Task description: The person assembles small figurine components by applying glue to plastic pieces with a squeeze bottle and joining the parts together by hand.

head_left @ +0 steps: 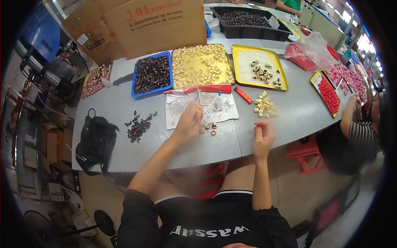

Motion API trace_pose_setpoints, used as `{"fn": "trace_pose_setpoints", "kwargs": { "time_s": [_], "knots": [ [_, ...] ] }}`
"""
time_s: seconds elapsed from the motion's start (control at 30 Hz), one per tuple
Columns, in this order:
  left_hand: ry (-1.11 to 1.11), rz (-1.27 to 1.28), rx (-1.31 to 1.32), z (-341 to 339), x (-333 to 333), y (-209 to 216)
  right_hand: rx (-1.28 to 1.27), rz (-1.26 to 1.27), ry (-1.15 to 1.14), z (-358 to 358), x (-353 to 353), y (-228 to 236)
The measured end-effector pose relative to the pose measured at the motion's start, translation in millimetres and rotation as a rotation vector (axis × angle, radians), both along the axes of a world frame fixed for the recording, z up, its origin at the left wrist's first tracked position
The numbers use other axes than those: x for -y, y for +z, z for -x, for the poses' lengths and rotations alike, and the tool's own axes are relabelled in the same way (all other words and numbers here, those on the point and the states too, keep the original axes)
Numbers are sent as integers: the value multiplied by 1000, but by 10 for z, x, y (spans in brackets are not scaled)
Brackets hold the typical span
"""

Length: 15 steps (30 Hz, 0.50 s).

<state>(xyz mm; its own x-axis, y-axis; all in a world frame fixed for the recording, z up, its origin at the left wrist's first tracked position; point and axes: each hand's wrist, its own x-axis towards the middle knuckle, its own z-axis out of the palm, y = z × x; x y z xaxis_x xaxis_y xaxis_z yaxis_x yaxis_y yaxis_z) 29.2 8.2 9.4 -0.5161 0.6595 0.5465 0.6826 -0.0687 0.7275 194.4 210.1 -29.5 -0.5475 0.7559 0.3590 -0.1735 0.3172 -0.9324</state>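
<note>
My left hand [189, 122] is closed in a pinch over a stained white sheet [173, 109] with a red far edge. A thin pale stick [199, 95] stands just beyond its fingertips; I cannot tell whether they grip it. On the sheet's right part is a small white squeeze bottle [218, 102] with a blue tip. Several small gold-and-dark pieces [213, 133] lie at the near edge. My right hand [264, 135] is curled with fingertips together, near a loose pile of cream-gold pieces [263, 104]; what it holds is too small to make out.
Behind the sheet stand a blue tray [133, 90] of dark curved pieces and two yellow trays, one [198, 62] full of cream pieces, another [248, 58] partly filled. Dark curved pieces [139, 127] and a black bag [97, 138] lie left. A cardboard box [153, 33] rises behind. A person's arm [349, 111] is at right.
</note>
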Motion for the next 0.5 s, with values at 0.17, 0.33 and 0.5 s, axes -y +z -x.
{"fn": "trace_pose_setpoints", "kwargs": {
  "time_s": [0.17,0.33,0.5],
  "knots": [
    [-21,-14,-9,-15,-13,6,-2,-8,-2,-6,-9,-10],
    [-35,18,15,-42,9,51,5,-12,4,-1,0,-7],
    [-35,32,9,-56,12,74,3,-11,-1,0,2,-15]
  ]
}}
